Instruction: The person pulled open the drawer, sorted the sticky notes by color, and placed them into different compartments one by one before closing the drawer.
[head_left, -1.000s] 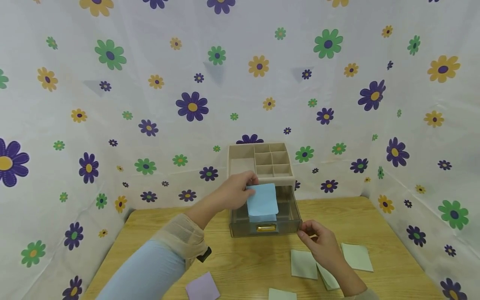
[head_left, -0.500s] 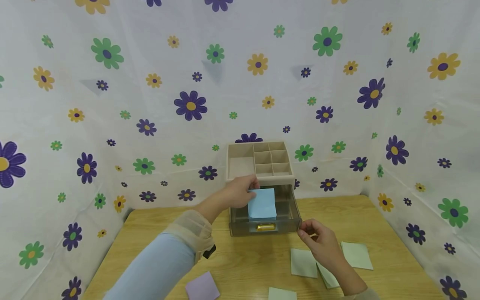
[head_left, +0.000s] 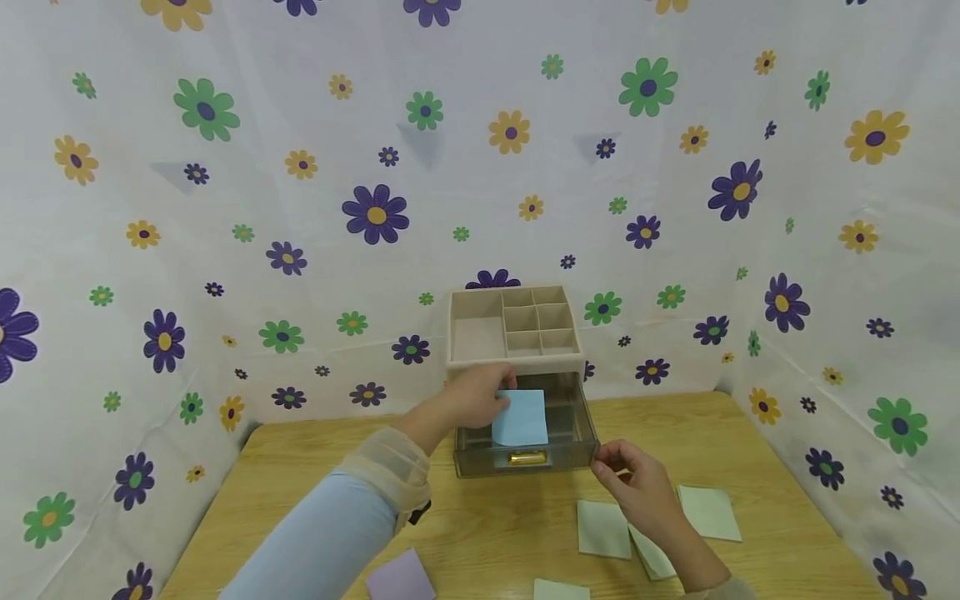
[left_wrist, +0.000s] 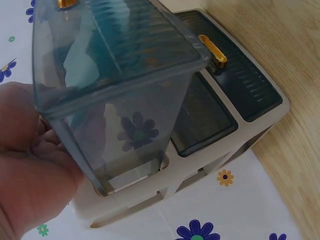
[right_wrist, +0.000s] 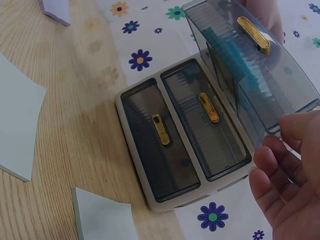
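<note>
In the head view, a blue sticky note pad point(head_left: 524, 419) lies low inside the pulled-out top drawer point(head_left: 480, 463), a smoky clear one with a gold handle. My left hand point(head_left: 477, 400) reaches over the drawer's left side and pinches the pad by its left edge. Through the clear wall in the right wrist view, the blue pad point(right_wrist: 232, 62) shows behind the drawer front. My right hand point(head_left: 637, 482) pinches the drawer's front right corner between thumb and fingers. The drawer belongs to a beige desk organizer point(head_left: 517, 365).
Two lower drawers point(right_wrist: 181, 127) of the organizer are closed. Its top has one large and several small compartments point(head_left: 542, 319). Pale green note pads point(head_left: 603, 528) lie on the wooden table point(head_left: 322, 467) at the right and front. A purple pad point(head_left: 401, 575) lies at the front left.
My left hand has lowered the blue pad into the drawer; earlier it hung tilted above the drawer front. My right hand stays at the drawer's corner.
</note>
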